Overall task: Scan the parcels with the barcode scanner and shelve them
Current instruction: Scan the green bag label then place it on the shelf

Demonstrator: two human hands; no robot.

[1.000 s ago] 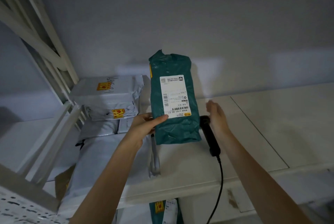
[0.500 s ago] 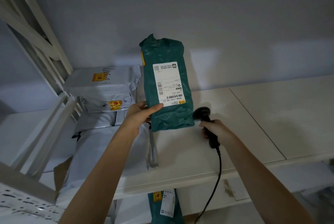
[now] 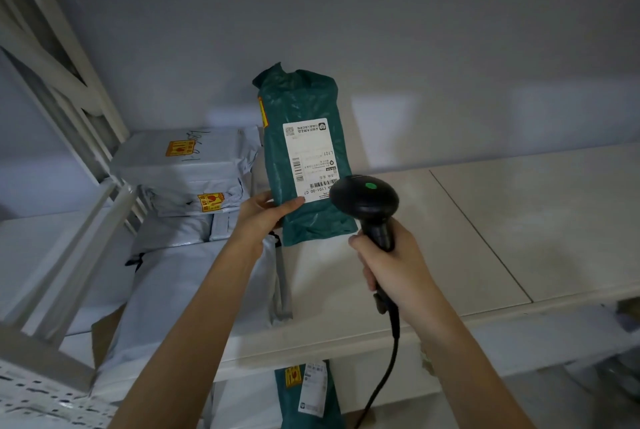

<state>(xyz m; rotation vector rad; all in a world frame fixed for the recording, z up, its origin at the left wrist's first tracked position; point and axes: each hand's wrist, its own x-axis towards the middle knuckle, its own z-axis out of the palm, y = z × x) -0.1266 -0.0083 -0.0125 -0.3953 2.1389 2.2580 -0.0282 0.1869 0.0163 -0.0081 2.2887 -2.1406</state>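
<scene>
parcel (image 3: 304,158) stands on the shelf (image 3: 519,221), scanner (image 3: 367,200) before it, stacked parcels (image 3: 187,179) left.

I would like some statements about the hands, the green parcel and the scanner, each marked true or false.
1. The left hand holds the green parcel upright. True.
2. The right hand grips the barcode scanner by its handle. True.
3. The scanner lies flat on the shelf. False: it is lifted, its head in front of the parcel's label.
4. The parcel's label faces away from the camera. False: it faces the camera.
5. Grey parcels are stacked left of the green parcel. True.
</scene>
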